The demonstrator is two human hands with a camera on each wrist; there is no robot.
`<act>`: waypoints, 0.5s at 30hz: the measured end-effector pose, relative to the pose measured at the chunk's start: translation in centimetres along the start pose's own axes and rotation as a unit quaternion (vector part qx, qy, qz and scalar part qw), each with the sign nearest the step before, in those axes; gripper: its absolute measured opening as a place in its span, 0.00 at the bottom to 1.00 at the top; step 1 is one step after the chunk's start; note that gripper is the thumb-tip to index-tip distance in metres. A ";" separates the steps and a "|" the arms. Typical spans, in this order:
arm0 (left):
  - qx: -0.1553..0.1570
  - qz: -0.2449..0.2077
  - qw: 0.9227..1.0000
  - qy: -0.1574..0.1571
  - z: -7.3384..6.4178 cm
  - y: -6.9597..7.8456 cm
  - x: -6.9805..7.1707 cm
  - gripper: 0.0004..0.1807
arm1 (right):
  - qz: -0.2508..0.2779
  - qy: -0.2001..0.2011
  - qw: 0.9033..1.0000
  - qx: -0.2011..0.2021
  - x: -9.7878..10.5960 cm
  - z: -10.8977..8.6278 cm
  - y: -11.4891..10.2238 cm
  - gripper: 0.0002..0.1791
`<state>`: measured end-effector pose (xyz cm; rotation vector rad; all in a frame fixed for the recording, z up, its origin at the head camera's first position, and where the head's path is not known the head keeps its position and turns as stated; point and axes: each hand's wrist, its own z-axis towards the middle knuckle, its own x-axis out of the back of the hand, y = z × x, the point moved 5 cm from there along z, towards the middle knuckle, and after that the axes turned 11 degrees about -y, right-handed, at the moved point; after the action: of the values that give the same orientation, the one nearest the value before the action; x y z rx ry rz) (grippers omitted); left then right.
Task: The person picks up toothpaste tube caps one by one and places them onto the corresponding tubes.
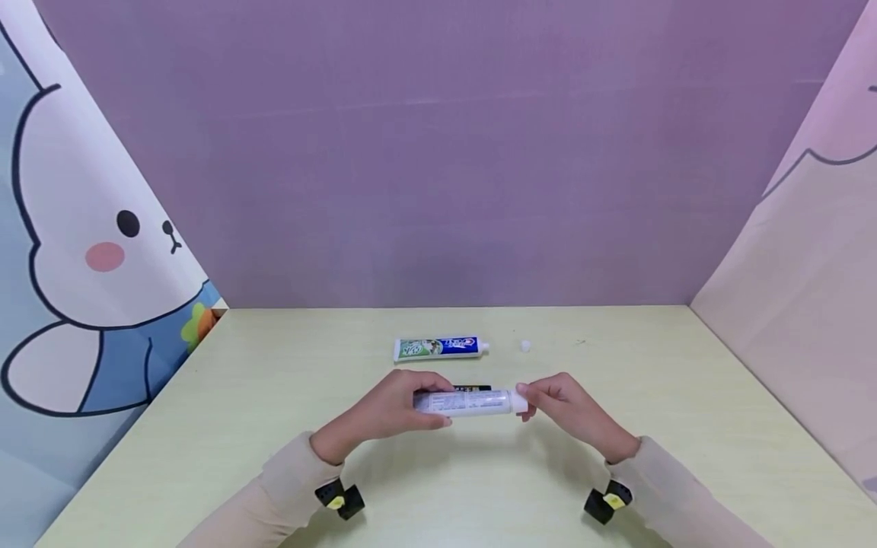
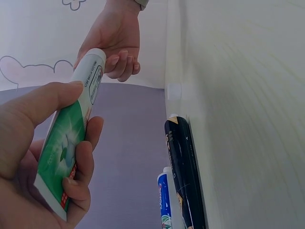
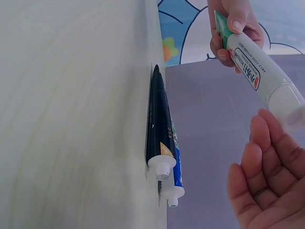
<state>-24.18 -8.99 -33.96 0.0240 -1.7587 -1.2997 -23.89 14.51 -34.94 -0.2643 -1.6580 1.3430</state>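
My left hand (image 1: 392, 407) holds a white and green toothpaste tube (image 1: 473, 403) by its flat crimped end, thumb on one face and fingers curled round the other. The tube is raised over the table, its capped end pointing right. At that end my right hand (image 1: 569, 407) pinches the white cap (image 3: 287, 106) with its fingertips; the thumb is out of the right wrist view. Behind the held tube lies a black toothpaste tube (image 2: 183, 167), mostly hidden in the head view. Its bare nozzle (image 3: 162, 171) shows in the right wrist view.
Farther back on the pale table (image 1: 288, 358) lies a blue and green toothpaste tube (image 1: 438, 348), uncapped, nozzle to the right. A small loose white cap (image 1: 525, 345) sits to its right. A purple panel (image 1: 445, 190) stands along the table's back edge, with printed side panels.
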 end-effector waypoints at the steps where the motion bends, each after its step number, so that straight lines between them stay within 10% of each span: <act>1: -0.001 0.000 1.000 -0.001 -0.1 0.1 0.0 0.18 | -0.001 0.000 1.000 -0.004 -0.1 -0.1 -0.2 0.17; 15: -0.017 0.001 1.000 0.004 -1.0 0.6 0.4 0.18 | -0.015 0.002 1.000 -0.005 -0.4 -0.4 -1.3 0.22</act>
<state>-23.50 -9.66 -33.25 0.0095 -1.7287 -1.3266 -22.90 14.02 -34.05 -0.2470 -1.6598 1.3107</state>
